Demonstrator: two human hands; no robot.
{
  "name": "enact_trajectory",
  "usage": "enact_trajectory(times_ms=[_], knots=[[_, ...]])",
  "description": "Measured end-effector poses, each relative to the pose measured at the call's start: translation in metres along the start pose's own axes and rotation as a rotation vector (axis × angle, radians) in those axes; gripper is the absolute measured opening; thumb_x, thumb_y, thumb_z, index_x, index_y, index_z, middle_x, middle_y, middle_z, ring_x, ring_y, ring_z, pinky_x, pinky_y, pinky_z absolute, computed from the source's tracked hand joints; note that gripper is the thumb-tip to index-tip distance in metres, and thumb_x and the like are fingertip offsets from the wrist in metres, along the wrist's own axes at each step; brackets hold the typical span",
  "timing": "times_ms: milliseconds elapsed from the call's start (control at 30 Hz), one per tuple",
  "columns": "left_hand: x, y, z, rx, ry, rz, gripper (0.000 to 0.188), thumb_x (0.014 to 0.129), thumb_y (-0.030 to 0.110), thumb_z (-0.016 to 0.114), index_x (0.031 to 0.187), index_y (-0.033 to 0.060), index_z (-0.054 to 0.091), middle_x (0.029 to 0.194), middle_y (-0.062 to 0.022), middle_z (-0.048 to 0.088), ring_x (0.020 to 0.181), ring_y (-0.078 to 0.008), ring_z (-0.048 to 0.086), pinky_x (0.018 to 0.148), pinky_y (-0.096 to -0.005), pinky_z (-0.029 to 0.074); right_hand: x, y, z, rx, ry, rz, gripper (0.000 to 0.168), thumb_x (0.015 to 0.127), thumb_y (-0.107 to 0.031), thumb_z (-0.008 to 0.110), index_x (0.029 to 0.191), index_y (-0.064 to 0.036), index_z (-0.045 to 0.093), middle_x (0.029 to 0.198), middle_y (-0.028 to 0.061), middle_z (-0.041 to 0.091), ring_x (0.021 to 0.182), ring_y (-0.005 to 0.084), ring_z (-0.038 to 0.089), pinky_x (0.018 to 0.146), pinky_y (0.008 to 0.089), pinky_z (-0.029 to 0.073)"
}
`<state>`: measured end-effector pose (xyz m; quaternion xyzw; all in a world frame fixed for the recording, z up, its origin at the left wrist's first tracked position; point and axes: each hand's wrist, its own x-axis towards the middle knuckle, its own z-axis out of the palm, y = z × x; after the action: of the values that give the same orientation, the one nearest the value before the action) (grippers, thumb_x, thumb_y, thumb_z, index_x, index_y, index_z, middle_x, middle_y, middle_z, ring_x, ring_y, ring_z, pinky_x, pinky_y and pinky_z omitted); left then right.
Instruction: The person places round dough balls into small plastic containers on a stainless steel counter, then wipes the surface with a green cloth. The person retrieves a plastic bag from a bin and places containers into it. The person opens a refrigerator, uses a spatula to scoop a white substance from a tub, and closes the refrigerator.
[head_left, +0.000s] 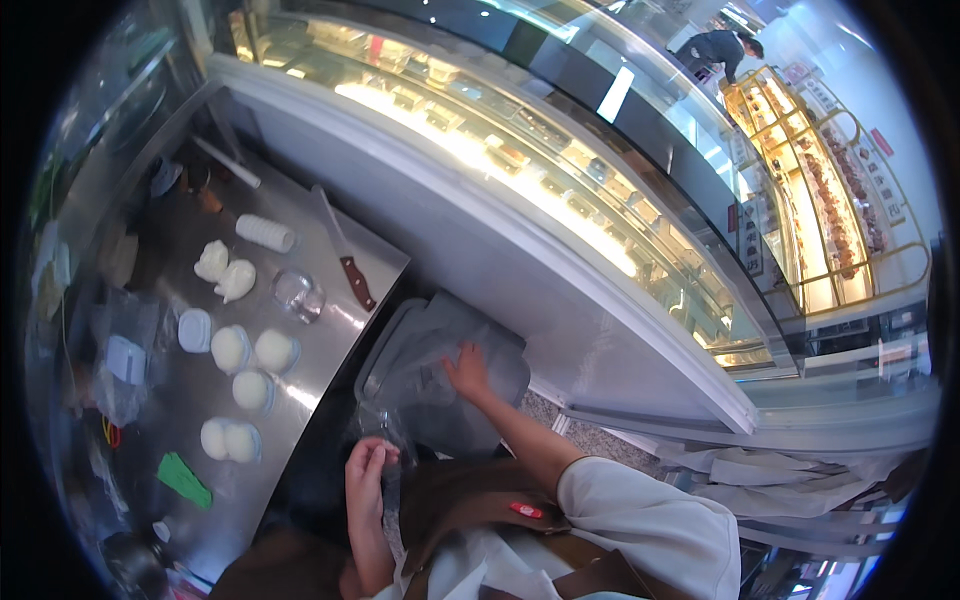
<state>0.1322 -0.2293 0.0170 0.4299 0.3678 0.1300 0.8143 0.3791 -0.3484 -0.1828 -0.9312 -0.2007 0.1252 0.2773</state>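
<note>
My left hand has its fingers pinched on what looks like thin clear plastic film, beside the steel table's edge. With fingers apart, my right hand reaches over a grey plastic bin; nothing shows in it. On the steel table lie round white dough-like pieces, several on small pale trays. Two irregular white lumps lie farther back, near a ribbed white stack and a clear round container. A knife with a brown handle lies near the edge.
A green cloth-like item and bagged pale containers are on the table's left part. A long white rod lies at the back. Beyond the low panel stands a lit glass display case. Another person leans over shelves at upper right.
</note>
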Motion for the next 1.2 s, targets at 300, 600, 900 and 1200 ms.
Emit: enact_trajectory(times_ms=[300, 600, 900, 1200], knots=[[-0.017, 0.019, 0.0, -0.091, -0.043, 0.073, 0.015, 0.095, 0.017, 0.053, 0.099, 0.0037, 0.058, 0.093, -0.0024, 0.06, 0.087, -0.0099, 0.055, 0.08, -0.0249, 0.045, -0.131, -0.142, -0.124, 1.362, -1.047, 0.302, 0.067, 0.087, -0.027, 0.064, 0.139, -0.006, 0.028, 0.133, 0.0124, 0.042, 0.124, 0.0255, 0.043, 0.099, 0.0426, 0.042], [-0.087, -0.008, 0.025, 0.013, 0.05, 0.108, 0.011, 0.094, 0.013, 0.052, 0.092, 0.0035, 0.058, 0.088, 0.0, 0.059, 0.081, -0.0071, 0.054, 0.074, -0.0239, 0.045, -0.175, -0.145, -0.135, 1.263, -1.251, 0.259, 0.067, 0.084, -0.005, 0.063, 0.14, -0.006, 0.026, 0.132, 0.0131, 0.042, 0.12, 0.0243, 0.047, 0.099, 0.0398, 0.043], [-0.1, -0.014, -0.005, 0.337, 0.207, 0.328, 0.015, 0.093, 0.015, 0.056, 0.103, 0.004, 0.053, 0.093, -0.0018, 0.057, 0.083, -0.0084, 0.054, 0.075, -0.0248, 0.046, -0.173, -0.149, -0.126, 1.211, -1.18, 0.215, 0.062, 0.085, -0.01, 0.064, 0.137, -0.006, 0.031, 0.13, 0.0149, 0.044, 0.118, 0.0247, 0.048, 0.096, 0.0403, 0.045], [-0.11, -0.009, -0.068, 0.974, 0.658, 0.554, 0.01, 0.09, 0.011, 0.056, 0.094, 0.0018, 0.058, 0.084, -0.0078, 0.06, 0.079, -0.0178, 0.059, 0.074, -0.0301, 0.047, -0.124, -0.15, -0.134, 1.295, -0.915, 0.284, 0.056, 0.085, -0.01, 0.063, 0.133, -0.006, 0.035, 0.127, 0.0139, 0.047, 0.115, 0.0248, 0.05, 0.094, 0.0434, 0.046]])
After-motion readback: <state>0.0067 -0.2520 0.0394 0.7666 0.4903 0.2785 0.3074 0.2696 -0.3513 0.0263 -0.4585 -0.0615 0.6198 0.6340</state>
